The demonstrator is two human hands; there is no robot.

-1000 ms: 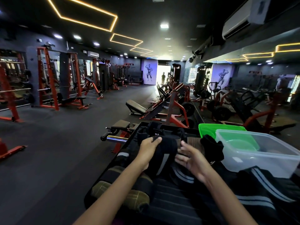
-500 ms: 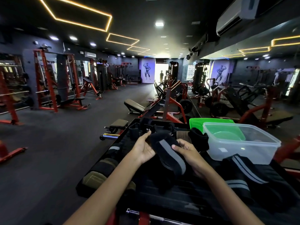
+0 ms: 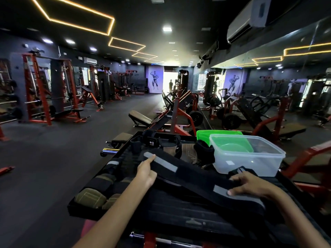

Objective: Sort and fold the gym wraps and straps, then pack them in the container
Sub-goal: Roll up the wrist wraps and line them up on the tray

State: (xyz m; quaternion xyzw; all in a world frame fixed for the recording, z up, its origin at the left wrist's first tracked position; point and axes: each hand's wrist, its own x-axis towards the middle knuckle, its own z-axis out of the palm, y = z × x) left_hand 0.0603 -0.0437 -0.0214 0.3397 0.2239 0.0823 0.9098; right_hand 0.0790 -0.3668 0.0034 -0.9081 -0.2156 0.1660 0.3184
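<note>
A long black wrap with a grey stripe (image 3: 189, 174) is stretched out between my hands above a black platform (image 3: 179, 217). My left hand (image 3: 146, 171) pinches its far left end, thumb on top. My right hand (image 3: 250, 184) grips the near right end, fingers curled over the edge. A clear plastic container (image 3: 250, 158) stands at the right, with a green lid (image 3: 220, 136) behind it. More black straps and wraps (image 3: 154, 141) lie in a heap at the platform's far end. Olive-green rolled wraps (image 3: 89, 196) sit at the left edge.
The platform is part of a red gym machine. A padded bench (image 3: 139, 118) and plate-loaded machines stand just beyond it. Open dark floor lies to the left, with red racks (image 3: 48, 90) along the far wall. A person stands in the bright doorway far off.
The wrap was bunched between my hands close together; now my hands have moved apart, the right toward me and to the right, pulling the wrap out straight.
</note>
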